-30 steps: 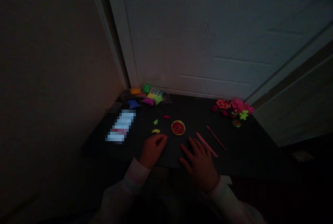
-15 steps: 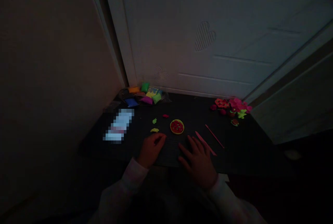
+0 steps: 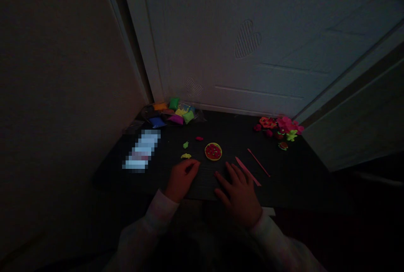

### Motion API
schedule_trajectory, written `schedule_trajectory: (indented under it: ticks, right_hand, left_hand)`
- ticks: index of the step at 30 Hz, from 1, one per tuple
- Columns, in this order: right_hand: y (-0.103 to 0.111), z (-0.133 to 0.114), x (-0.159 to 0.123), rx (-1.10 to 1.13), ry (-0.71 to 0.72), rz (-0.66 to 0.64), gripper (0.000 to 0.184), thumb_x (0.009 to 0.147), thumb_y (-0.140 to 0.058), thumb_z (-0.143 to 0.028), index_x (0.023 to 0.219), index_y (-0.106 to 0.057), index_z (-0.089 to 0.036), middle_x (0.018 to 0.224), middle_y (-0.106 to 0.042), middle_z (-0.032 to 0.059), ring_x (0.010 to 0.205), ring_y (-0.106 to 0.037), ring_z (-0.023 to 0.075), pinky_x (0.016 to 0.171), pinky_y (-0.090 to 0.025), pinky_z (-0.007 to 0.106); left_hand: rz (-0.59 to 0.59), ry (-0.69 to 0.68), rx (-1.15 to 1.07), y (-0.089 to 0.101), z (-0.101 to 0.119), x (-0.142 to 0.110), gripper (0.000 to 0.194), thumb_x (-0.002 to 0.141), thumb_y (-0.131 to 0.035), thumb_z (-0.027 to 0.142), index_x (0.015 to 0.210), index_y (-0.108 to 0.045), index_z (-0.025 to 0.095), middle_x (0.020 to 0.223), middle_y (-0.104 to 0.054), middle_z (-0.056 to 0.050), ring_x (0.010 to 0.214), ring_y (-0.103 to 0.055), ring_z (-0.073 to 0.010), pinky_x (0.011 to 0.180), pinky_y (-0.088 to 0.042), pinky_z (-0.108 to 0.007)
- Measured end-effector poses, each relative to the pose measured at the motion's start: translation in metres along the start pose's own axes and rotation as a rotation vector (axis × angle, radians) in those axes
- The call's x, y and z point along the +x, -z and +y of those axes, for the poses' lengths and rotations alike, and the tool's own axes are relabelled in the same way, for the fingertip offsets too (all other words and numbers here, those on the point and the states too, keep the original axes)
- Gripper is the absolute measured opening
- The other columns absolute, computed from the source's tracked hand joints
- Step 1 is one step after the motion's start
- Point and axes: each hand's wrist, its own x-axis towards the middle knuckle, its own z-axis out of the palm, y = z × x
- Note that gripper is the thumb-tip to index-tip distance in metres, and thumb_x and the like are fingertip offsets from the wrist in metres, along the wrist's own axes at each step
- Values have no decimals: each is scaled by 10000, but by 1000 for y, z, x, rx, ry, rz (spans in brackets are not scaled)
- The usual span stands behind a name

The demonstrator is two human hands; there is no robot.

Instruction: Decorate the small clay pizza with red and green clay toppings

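Note:
My left hand (image 3: 182,179) rests at the near part of the dark table, fingers curled and thumb against the index finger. Anything inside it is hidden. My right hand (image 3: 240,194) lies flat with fingers spread, beside a pink modelling knife (image 3: 248,171). Beyond both hands sits a round clay pizza (image 3: 213,151) with a yellow rim and red top dotted with green. Just past my left hand lie a yellow clay lump (image 3: 186,156), a green clay piece (image 3: 185,145) and a small red clay piece (image 3: 199,138). A thin pink stick tool (image 3: 259,162) is right of the knife.
Coloured clay packets (image 3: 175,114) in clear plastic are heaped at the back left. Before them lies a bright, pixelated rectangle (image 3: 142,152). Pink, red and yellow clay shapes (image 3: 285,126) cluster at the back right. A white door (image 3: 202,40) stands behind the table (image 3: 230,129).
The view has shifted slightly, so the whole scene sits a little higher and further left. Both hands keep the same pose, and no object has been moved.

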Motion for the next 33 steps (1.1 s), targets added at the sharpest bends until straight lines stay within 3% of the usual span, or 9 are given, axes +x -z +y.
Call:
schedule_trajectory:
  ticks: [5, 8, 12, 16, 19, 23, 27, 31, 33]
  right_hand:
    - [0, 0, 1, 16, 68, -20, 436, 817, -362, -503, 1211, -449, -337, 1324, -396, 97, 1191, -353, 271, 937, -233, 489]
    - [1, 0, 1, 4, -6, 5, 441, 815, -362, -507, 1190, -483, -309, 1324, -390, 121, 1190, -349, 288, 931, -232, 497]
    - [1, -1, 2, 27, 50, -13, 441, 811, -367, -511, 1206, -456, -337, 1327, -394, 94, 1194, -349, 270, 944, -229, 484]
    - [0, 0, 1, 1, -25, 22, 431, 813, -367, -507, 1180, -490, -320, 1330, -385, 109, 1205, -332, 280, 936, -235, 491]
    - [0, 0, 1, 22, 59, -12, 447, 811, -367, -511, 1221, -432, -346, 1335, -381, 91, 1202, -339, 266, 940, -233, 490]
    - [1, 0, 2, 12, -27, 11, 439, 813, -362, -512, 1189, -481, -319, 1323, -392, 115, 1201, -335, 279, 943, -226, 488]
    - [1, -1, 2, 28, 51, -11, 442, 818, -361, -502, 1219, -440, -333, 1330, -387, 97, 1200, -338, 266, 948, -221, 484]
    - [0, -1, 2, 12, -20, 15, 433, 817, -365, -500, 1191, -480, -317, 1325, -388, 110, 1192, -342, 282, 932, -235, 490]
    - [1, -2, 2, 22, 28, 1, 429, 817, -373, -492, 1198, -470, -321, 1331, -383, 101, 1191, -343, 277, 934, -234, 487]
  left_hand:
    - [0, 4, -4, -1, 0, 1, 209, 757, -478, 296, 753, -643, 168, 770, -673, -20, 732, -604, -152, 679, -457, -240]
    - [3, 7, -6, -1, 1, 1, 219, 759, -475, 306, 742, -641, 164, 758, -669, -22, 724, -604, -152, 667, -457, -238]
    - [-3, 9, -8, 0, 1, 0, 220, 759, -475, 301, 758, -642, 159, 768, -672, -27, 725, -607, -154, 670, -459, -242]
    - [-3, 10, -11, -1, 0, 0, 234, 758, -477, 314, 773, -644, 150, 775, -671, -36, 732, -608, -161, 673, -458, -251]
    - [-9, 12, -16, -1, -2, 1, 244, 760, -472, 318, 766, -645, 145, 768, -670, -39, 725, -609, -161, 665, -458, -250]
    - [-9, 13, -20, -1, -3, 2, 240, 753, -481, 323, 779, -648, 153, 785, -674, -36, 743, -609, -163, 677, -459, -249]
    - [-4, 17, -21, 0, -2, 1, 231, 745, -483, 329, 765, -649, 170, 771, -677, -25, 726, -610, -163, 667, -466, -254]
    - [6, 21, -18, 1, 2, 0, 224, 740, -489, 322, 762, -647, 164, 771, -676, -28, 731, -610, -166, 674, -469, -259]
    - [3, 19, -18, 1, 3, 0, 218, 741, -490, 318, 755, -646, 167, 767, -676, -26, 730, -610, -164, 673, -470, -256]
